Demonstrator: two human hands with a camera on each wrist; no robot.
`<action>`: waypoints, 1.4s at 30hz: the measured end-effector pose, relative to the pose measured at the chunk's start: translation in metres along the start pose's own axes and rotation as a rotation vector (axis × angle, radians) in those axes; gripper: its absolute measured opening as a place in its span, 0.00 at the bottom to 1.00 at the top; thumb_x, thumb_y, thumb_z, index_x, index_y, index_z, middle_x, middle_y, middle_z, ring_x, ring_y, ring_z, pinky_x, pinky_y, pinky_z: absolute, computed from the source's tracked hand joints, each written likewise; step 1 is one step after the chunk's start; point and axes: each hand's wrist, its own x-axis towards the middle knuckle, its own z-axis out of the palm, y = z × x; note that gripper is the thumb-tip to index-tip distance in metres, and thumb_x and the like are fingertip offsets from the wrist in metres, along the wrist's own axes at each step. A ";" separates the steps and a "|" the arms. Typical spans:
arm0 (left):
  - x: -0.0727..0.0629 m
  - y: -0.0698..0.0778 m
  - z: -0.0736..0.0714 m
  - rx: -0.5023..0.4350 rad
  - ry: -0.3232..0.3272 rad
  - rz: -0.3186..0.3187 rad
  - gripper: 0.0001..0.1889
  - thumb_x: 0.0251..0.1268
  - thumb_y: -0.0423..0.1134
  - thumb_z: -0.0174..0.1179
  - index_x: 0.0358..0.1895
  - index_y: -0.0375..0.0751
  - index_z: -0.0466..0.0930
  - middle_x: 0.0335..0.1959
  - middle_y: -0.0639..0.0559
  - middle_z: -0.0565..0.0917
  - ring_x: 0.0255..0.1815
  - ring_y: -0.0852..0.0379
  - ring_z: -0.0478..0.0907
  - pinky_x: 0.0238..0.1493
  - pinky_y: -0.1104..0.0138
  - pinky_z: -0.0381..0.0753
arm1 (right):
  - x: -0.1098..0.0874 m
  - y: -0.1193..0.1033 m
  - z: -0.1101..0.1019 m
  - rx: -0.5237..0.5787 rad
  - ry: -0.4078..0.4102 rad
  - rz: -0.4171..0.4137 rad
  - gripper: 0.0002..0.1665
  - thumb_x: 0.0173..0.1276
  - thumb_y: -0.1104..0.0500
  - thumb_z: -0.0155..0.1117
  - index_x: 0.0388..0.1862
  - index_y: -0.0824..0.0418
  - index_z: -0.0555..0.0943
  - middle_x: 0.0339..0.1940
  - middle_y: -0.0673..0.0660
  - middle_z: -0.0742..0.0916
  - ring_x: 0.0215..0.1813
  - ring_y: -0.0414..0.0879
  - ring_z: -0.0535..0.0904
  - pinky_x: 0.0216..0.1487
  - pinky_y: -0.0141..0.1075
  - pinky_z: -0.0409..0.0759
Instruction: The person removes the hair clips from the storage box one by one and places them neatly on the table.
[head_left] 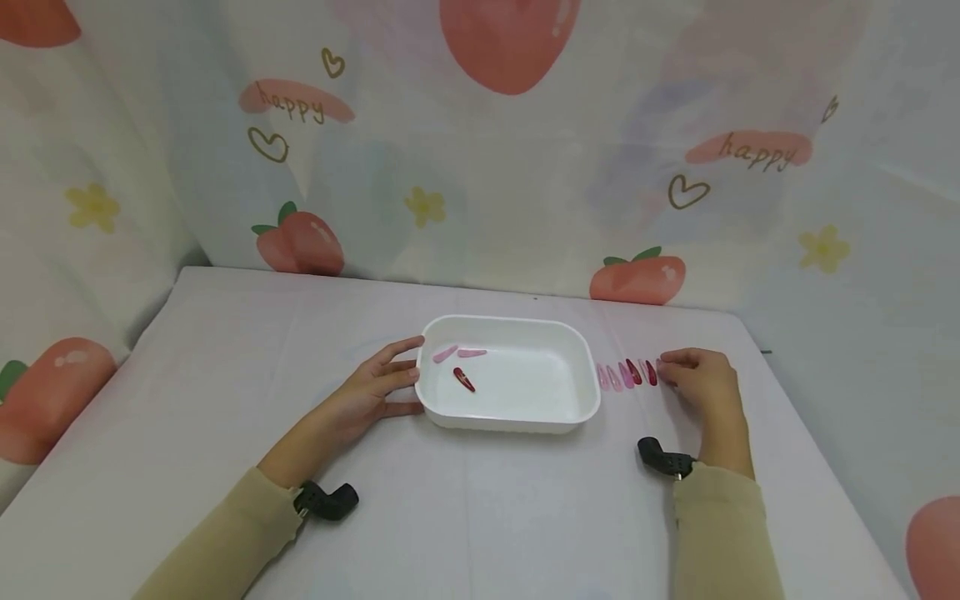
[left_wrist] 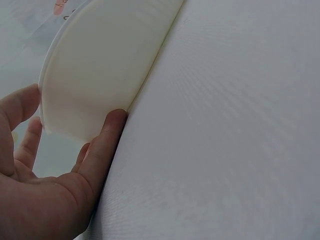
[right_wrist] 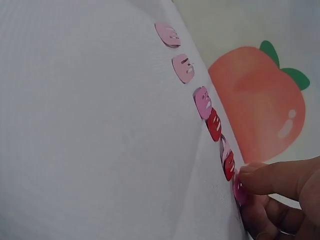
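Note:
A white plastic tray sits mid-table, holding two pink snap hair clips and one red hair clip. My left hand touches its left end with spread fingers; in the left wrist view the fingertips rest against the tray wall. To the right of the tray runs a row of several pink and red hair clips. At the row's right end my right hand pinches a bright pink hair clip between thumb and finger, partly hidden by them.
White cloth covers the table. Behind it hangs a curtain printed with fruit, hearts and flowers, close to the table's back edge. Black wrist mounts stick out from both sleeves.

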 end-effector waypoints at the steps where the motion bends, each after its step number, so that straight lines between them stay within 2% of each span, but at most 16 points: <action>1: 0.000 0.000 0.000 0.003 -0.003 0.003 0.29 0.74 0.37 0.57 0.75 0.58 0.62 0.72 0.42 0.64 0.65 0.44 0.73 0.57 0.48 0.82 | 0.000 0.000 0.000 0.001 0.003 0.001 0.27 0.74 0.48 0.59 0.66 0.60 0.77 0.58 0.65 0.81 0.56 0.57 0.75 0.48 0.42 0.77; 5: -0.001 0.001 0.000 0.004 -0.005 0.003 0.30 0.74 0.38 0.57 0.76 0.57 0.61 0.73 0.41 0.63 0.66 0.43 0.72 0.57 0.48 0.82 | -0.001 -0.004 -0.001 0.029 0.028 0.014 0.29 0.75 0.47 0.57 0.70 0.58 0.74 0.59 0.65 0.80 0.56 0.57 0.75 0.52 0.46 0.77; 8: -0.001 0.001 0.000 0.004 -0.010 0.005 0.30 0.75 0.37 0.56 0.76 0.57 0.60 0.73 0.40 0.63 0.67 0.42 0.71 0.58 0.47 0.81 | -0.005 -0.015 0.000 0.100 0.044 -0.011 0.29 0.75 0.46 0.56 0.70 0.55 0.73 0.60 0.63 0.80 0.56 0.56 0.76 0.55 0.46 0.78; 10: -0.001 0.001 0.000 0.007 -0.008 0.006 0.30 0.75 0.37 0.56 0.76 0.57 0.60 0.73 0.40 0.63 0.67 0.42 0.71 0.58 0.47 0.81 | -0.010 -0.027 0.001 0.161 0.049 -0.059 0.29 0.75 0.44 0.57 0.70 0.53 0.74 0.60 0.61 0.80 0.55 0.52 0.77 0.56 0.43 0.80; 13: 0.000 0.000 0.000 0.006 -0.011 0.010 0.30 0.75 0.37 0.56 0.76 0.57 0.60 0.73 0.40 0.63 0.67 0.41 0.71 0.58 0.47 0.81 | -0.019 -0.046 0.003 0.251 0.031 -0.176 0.28 0.74 0.43 0.58 0.67 0.54 0.75 0.54 0.55 0.82 0.51 0.46 0.78 0.50 0.36 0.82; 17: 0.001 0.000 0.001 0.002 -0.018 0.013 0.30 0.75 0.37 0.56 0.76 0.57 0.60 0.73 0.41 0.62 0.68 0.41 0.71 0.58 0.47 0.81 | -0.032 -0.075 0.012 0.341 -0.052 -0.350 0.26 0.74 0.46 0.61 0.64 0.59 0.77 0.45 0.48 0.83 0.46 0.45 0.79 0.43 0.32 0.84; 20: 0.002 0.001 0.001 0.000 -0.025 0.018 0.29 0.76 0.37 0.55 0.76 0.57 0.60 0.73 0.41 0.63 0.68 0.40 0.70 0.58 0.47 0.81 | -0.042 -0.095 0.023 0.364 -0.127 -0.443 0.24 0.73 0.49 0.63 0.62 0.60 0.78 0.44 0.48 0.83 0.45 0.46 0.80 0.42 0.32 0.84; 27: 0.002 0.004 0.000 0.022 -0.027 0.019 0.29 0.77 0.37 0.54 0.76 0.57 0.60 0.74 0.41 0.63 0.69 0.39 0.69 0.58 0.46 0.80 | -0.060 -0.124 0.046 0.373 -0.268 -0.575 0.22 0.71 0.55 0.66 0.60 0.63 0.80 0.46 0.58 0.84 0.43 0.47 0.81 0.41 0.32 0.84; 35: 0.000 0.003 -0.002 0.017 -0.020 0.017 0.31 0.75 0.38 0.56 0.77 0.55 0.58 0.74 0.40 0.62 0.70 0.38 0.68 0.58 0.45 0.80 | -0.075 -0.150 0.086 0.285 -0.432 -0.630 0.18 0.70 0.58 0.67 0.57 0.59 0.82 0.46 0.59 0.85 0.48 0.59 0.81 0.44 0.39 0.85; 42: 0.000 0.003 -0.001 0.012 -0.028 0.016 0.30 0.76 0.38 0.55 0.77 0.57 0.59 0.75 0.40 0.62 0.70 0.38 0.67 0.59 0.45 0.80 | -0.083 -0.172 0.122 0.176 -0.485 -0.660 0.19 0.67 0.59 0.68 0.57 0.59 0.83 0.43 0.55 0.86 0.43 0.50 0.83 0.43 0.39 0.84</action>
